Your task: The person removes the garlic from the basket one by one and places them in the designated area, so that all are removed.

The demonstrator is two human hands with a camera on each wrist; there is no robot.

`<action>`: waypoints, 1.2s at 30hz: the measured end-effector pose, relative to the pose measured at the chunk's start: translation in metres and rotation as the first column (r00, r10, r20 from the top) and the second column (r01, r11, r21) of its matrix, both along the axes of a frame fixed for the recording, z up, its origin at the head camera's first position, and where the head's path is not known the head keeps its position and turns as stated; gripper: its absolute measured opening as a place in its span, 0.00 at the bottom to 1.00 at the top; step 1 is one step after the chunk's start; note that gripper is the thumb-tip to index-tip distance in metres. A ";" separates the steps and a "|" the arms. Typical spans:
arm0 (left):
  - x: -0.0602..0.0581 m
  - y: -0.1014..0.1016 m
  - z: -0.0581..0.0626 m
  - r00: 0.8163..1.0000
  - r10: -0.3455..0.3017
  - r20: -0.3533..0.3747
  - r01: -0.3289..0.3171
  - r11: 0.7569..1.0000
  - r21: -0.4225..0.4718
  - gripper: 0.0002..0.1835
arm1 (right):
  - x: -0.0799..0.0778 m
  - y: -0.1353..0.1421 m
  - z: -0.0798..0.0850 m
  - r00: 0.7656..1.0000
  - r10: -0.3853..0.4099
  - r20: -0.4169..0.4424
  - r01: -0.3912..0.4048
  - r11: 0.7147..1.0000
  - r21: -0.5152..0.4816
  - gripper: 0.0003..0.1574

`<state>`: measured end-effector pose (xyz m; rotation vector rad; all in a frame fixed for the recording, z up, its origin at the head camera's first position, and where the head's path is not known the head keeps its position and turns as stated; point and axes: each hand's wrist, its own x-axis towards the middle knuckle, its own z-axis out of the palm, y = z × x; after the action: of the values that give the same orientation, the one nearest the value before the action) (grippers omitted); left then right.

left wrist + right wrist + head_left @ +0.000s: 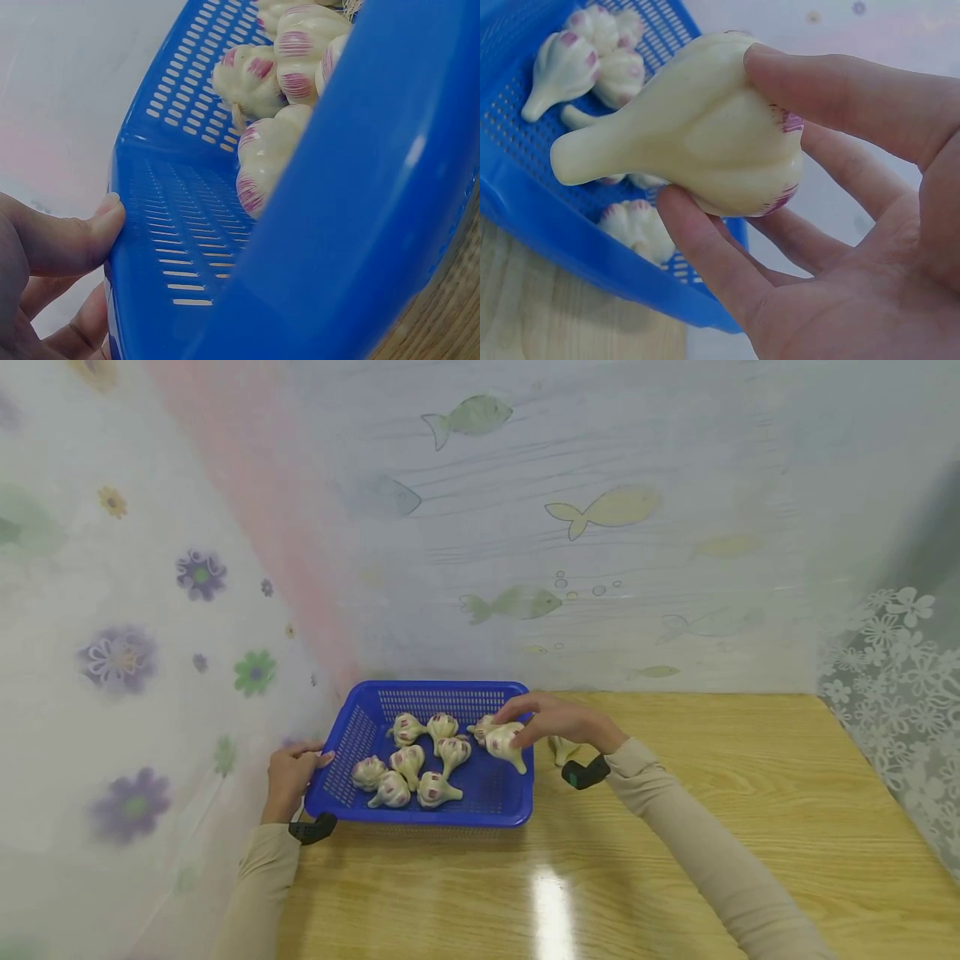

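My left hand (291, 778) grips the left rim of a blue plastic basket (427, 818), thumb on the inner side and fingers outside, as the left wrist view shows. Over the basket's right end, my right hand (561, 718) holds a garlic bulb (697, 135) between thumb and fingers. This bulb is cream with purple streaks, its stem pointing away from the palm. Several similar garlic bulbs (407, 762) lie in the basket, mostly toward its left and middle. One bulb (482, 727) sits just behind the held one, partly covered by it.
Another garlic bulb (561, 750) lies on the wooden table (720, 777) to the right of the basket, partly hidden by the right wrist. A wall covering with fish (517, 602) rises behind the basket, and a flowered one (120, 660) stands close on the left.
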<state>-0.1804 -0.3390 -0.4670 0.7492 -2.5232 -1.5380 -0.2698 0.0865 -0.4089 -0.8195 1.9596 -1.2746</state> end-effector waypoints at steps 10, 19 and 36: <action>0.001 0.001 0.001 1.000 -0.001 -0.008 0.001 1.000 0.020 0.22 | -0.002 0.011 -0.001 1.000 -0.022 -0.010 0.022 1.000 -0.001 0.28; 0.000 0.002 0.002 1.000 0.000 -0.010 0.000 1.000 0.021 0.22 | -0.003 0.021 0.001 0.999 -0.037 -0.011 0.037 0.999 0.004 0.28; 0.000 0.003 0.001 1.000 0.022 0.010 -0.022 1.000 0.015 0.22 | -0.006 0.042 -0.002 0.994 -0.104 0.032 0.104 0.994 -0.015 0.20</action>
<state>-0.1807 -0.3363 -0.4664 0.7866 -2.5043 -1.5521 -0.2759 0.1288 -0.4110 -0.7091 1.9919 -1.3572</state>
